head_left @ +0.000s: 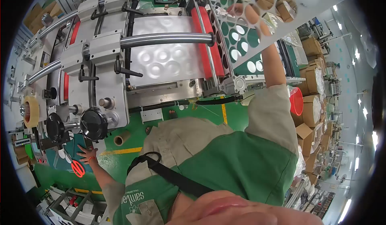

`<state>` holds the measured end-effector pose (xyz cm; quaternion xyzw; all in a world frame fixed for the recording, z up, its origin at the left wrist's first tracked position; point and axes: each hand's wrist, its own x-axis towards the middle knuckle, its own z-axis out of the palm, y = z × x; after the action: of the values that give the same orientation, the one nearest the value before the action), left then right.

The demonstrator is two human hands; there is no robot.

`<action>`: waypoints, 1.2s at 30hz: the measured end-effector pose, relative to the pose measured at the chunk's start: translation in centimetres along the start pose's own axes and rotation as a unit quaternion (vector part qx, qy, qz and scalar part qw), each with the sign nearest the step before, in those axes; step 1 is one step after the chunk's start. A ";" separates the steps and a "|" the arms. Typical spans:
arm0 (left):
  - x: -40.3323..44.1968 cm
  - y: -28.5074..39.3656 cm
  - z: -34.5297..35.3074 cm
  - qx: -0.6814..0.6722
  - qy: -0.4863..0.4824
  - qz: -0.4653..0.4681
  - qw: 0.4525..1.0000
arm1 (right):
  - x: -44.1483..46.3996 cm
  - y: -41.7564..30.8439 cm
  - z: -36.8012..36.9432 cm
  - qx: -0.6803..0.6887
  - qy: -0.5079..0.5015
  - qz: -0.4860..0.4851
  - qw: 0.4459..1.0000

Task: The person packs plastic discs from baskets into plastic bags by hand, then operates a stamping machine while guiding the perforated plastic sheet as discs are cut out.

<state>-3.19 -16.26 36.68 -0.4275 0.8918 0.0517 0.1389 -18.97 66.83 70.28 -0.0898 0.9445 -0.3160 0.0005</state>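
Note:
My right hand (251, 14) is raised at the upper right, behind a thin white sheet with rows of round holes (277, 28). Partly seen through the holes, its fingers are closed on the sheet, which hangs tilted in the air. Below it, several white discs (251, 66) lie on a green surface (241, 70) at the machine's outlet. At the lower left, my left hand (87, 154) is spread open with nothing in it, beside red-handled scissors (77, 168). A white sheet with round impressions (161, 60) lies in the machine, before a red roller (207, 44).
The machine's steel bars (165, 39), clamp levers (128, 71) and black knobs (94, 123) stand in front of me. A roll of tape (30, 111) sits at its left. Cardboard boxes (311, 108) and a red bin (296, 101) are on the right. A cardboard tube (122, 138) is on the floor.

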 end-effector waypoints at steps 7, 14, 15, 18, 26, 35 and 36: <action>-0.5 0.3 -1.0 -0.006 0.014 -0.006 1.000 | -4.9 0.2 -3.1 -0.135 0.240 0.092 0.957; -0.1 0.3 -1.3 -0.006 0.005 -0.008 1.000 | -4.6 1.6 -1.5 -0.240 -0.057 0.326 0.913; -0.1 0.3 -1.4 -0.006 0.005 -0.008 1.000 | -3.8 0.0 -1.2 -0.161 0.096 0.143 0.972; -0.1 0.2 -0.6 -0.003 0.000 -0.011 1.000 | 0.4 0.7 -0.5 -0.088 0.243 -0.095 0.961; -0.2 0.3 -1.2 -0.016 0.008 -0.014 1.000 | 3.2 -2.2 -2.2 -0.193 0.471 -0.222 0.832; 0.0 0.4 -1.2 -0.012 0.008 -0.011 1.000 | -4.0 5.5 -4.7 -0.325 0.210 0.048 0.921; 0.0 0.3 -0.9 -0.011 0.010 -0.013 1.000 | -4.3 6.3 -4.8 -0.328 0.210 0.049 0.920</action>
<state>-3.66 -16.27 37.55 -0.4415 0.8867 0.0551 0.1259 -16.12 75.39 70.09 0.0300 0.9769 -0.0002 -0.2117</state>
